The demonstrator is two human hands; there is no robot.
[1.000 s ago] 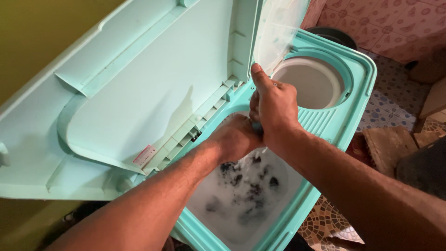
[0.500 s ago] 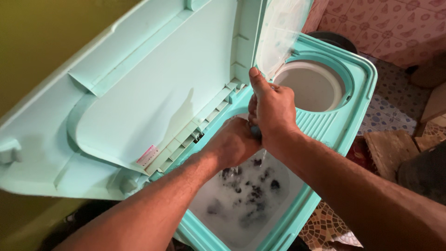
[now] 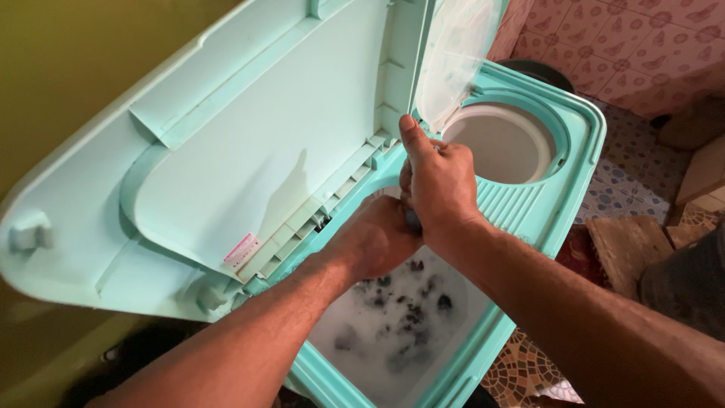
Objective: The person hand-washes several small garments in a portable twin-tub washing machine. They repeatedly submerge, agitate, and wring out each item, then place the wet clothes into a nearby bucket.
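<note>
Your right hand (image 3: 436,185) is clenched tight, thumb up, around a small dark wet item (image 3: 411,220) that only peeks out under your fist; what it is cannot be told. Your left hand (image 3: 375,236) is curled closed just below, touching the right, seemingly gripping the same item. Both sit over the soapy wash tub (image 3: 400,317) of the mint-green twin-tub washer (image 3: 563,189), where dark clothes float in the suds. Compared with 0.5 s ago, the thin stream of water falling from your fists no longer shows, and your hands have barely shifted. The open lid (image 3: 226,143) leans left; the spinner drum (image 3: 502,143) lies beyond.
</note>
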